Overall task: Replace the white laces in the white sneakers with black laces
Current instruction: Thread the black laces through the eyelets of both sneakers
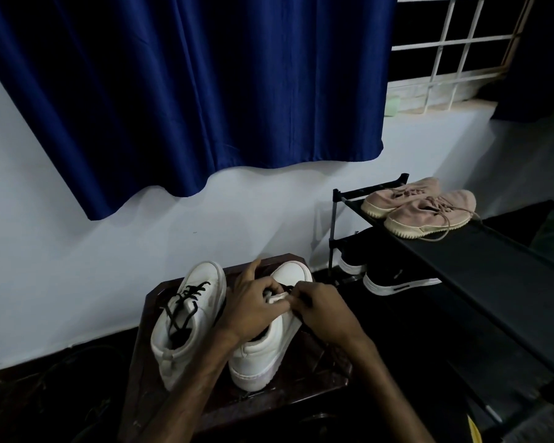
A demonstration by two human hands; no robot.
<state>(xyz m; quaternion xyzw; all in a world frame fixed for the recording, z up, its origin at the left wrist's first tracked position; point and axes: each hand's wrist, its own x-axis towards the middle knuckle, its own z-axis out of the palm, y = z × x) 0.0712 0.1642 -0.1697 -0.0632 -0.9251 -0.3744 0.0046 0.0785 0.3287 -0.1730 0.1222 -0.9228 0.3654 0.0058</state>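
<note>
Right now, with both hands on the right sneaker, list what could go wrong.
1. The light is dim and the lace is black. The left hand and right hand cover the eyelets of the right sneaker, so an eyelet could be skipped unnoticed.
2. The left sneaker stands near the left edge of the table, close to the left forearm. A nudge might knock it off.

We see only 2 hands and forearms of the person. L hand and R hand are bare, knuckles showing on the backs. L forearm and R forearm are bare too, up to the frame's bottom edge. Nails: too dark to tell.
</note>
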